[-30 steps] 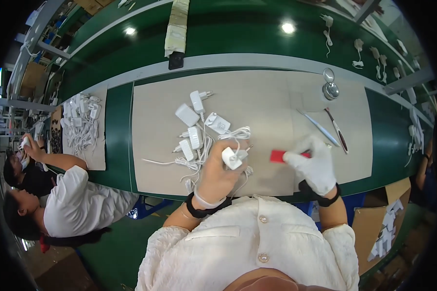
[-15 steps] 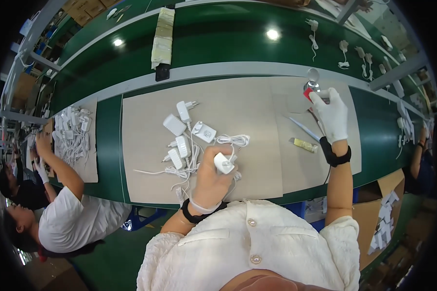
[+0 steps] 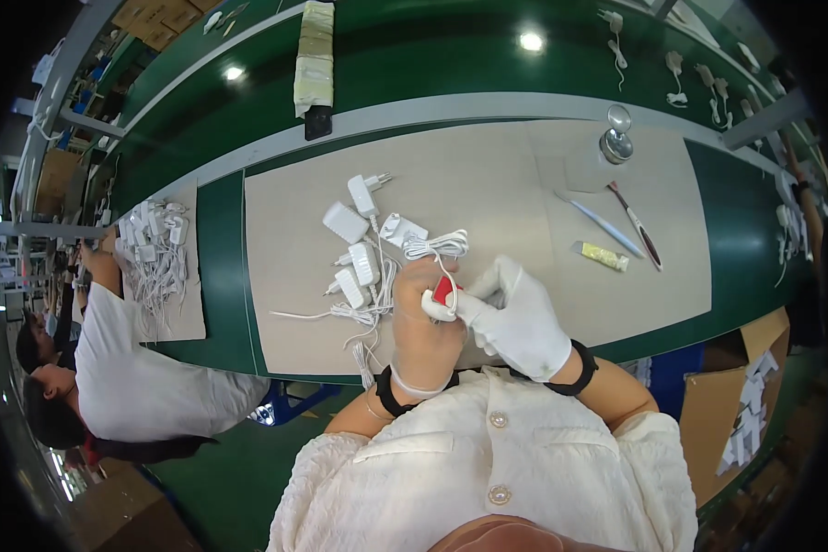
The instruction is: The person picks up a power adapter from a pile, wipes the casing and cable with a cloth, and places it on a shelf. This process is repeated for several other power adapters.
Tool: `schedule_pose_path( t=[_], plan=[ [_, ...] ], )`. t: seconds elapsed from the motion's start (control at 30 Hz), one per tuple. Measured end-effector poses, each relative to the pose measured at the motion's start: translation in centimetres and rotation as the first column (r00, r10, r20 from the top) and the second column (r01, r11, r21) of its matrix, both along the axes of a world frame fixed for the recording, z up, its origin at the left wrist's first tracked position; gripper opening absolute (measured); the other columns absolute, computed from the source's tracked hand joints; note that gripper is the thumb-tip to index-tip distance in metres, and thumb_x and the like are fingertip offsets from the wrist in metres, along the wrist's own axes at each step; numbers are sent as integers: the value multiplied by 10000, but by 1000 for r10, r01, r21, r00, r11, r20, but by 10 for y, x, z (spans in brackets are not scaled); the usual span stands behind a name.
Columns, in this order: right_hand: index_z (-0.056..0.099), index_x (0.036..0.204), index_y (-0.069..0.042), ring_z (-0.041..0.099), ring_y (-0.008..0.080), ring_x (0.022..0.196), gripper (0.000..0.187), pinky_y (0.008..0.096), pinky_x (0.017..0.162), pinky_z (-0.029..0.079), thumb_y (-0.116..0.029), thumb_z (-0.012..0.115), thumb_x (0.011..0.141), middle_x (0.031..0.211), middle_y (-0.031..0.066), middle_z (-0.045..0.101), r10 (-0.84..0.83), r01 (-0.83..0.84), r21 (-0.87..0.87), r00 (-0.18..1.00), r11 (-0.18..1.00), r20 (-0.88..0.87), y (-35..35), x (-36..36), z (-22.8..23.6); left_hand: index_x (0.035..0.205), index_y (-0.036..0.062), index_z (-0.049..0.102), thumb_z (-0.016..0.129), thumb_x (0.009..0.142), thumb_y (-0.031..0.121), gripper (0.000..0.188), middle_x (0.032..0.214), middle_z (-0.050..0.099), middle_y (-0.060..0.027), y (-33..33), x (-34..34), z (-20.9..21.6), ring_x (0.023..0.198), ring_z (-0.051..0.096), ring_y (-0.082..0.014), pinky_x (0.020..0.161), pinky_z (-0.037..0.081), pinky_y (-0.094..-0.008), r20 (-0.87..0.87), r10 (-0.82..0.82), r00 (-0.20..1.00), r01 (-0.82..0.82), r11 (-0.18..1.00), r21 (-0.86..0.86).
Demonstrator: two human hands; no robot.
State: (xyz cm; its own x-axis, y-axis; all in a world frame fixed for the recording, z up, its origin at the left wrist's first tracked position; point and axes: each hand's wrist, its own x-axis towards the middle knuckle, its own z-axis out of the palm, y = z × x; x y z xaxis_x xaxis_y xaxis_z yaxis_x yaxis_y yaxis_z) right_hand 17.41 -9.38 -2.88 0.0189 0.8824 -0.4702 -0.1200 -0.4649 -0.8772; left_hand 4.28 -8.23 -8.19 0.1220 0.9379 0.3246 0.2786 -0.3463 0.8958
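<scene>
My bare left hand (image 3: 421, 336) is closed round a white plug-in power adapter (image 3: 439, 309), held just above the beige mat. A white glove covers my right hand (image 3: 517, 322), whose fingers pinch a small red cloth-like piece (image 3: 444, 290) against the adapter. Beyond my left hand lies a coiled white cable (image 3: 440, 244). Several more white adapters (image 3: 346, 224) with their cables form a loose group left of my hands. Part of the held adapter is hidden by my fingers.
On the mat (image 3: 616, 304) at the right lie a blue pen-like tool (image 3: 601, 224), a dark red brush (image 3: 637, 227) and a yellow-wrapped strip (image 3: 602, 257). Behind them stands a metal dispenser (image 3: 616, 145) with a raised lid. A co-worker (image 3: 156, 377) sits at the left by an adapter pile (image 3: 152, 248).
My right hand has come from the metal dispenser at the far right to the adapter in my left hand, bringing the red piece. The view has shifted slightly.
</scene>
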Motion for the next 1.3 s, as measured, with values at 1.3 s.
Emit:
schedule_pose_path(
  t=[1.3],
  plan=[
    [651,927,-2,552,108,682,257,244,639,452,-235,711,836,831,37,636,-246,143,226,807,964,537,90,197,6,1005,37,507,738,736,-42,364,1056,664,-154,12,-1,17,944,632,-159,805,500,-281,289,67,955,75,888,-453]
  ],
)
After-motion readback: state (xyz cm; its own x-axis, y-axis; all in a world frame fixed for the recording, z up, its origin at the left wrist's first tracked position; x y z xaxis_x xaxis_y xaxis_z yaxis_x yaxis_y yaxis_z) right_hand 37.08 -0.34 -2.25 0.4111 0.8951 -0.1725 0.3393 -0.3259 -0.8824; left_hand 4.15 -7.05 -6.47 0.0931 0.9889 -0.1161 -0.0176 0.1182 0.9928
